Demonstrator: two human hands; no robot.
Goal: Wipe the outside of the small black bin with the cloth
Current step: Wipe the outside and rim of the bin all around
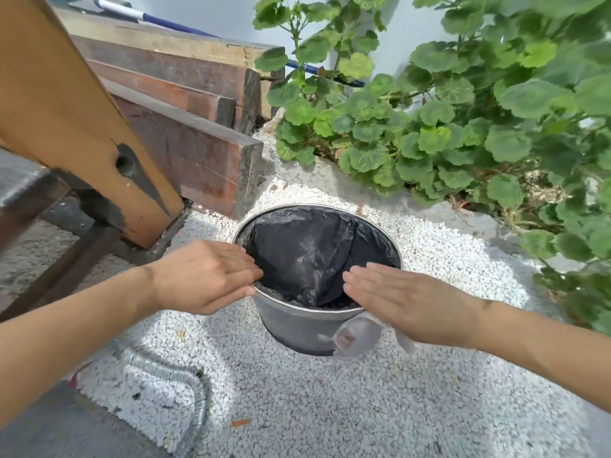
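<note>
On white gravel beside the plant: bin, liner inside. My left hand lies flat on the rim, unclenched, steadying. My right hand presses the cloth against the outer wall, fingers flat.

Ground: white pebble-textured floor, fills lower and centre frame. Small black bin stands upright on it, centre. Corrugated metal conduit lies lower left. Stacked wooden beams rest upper left. Green leafy plants upper right.
</note>
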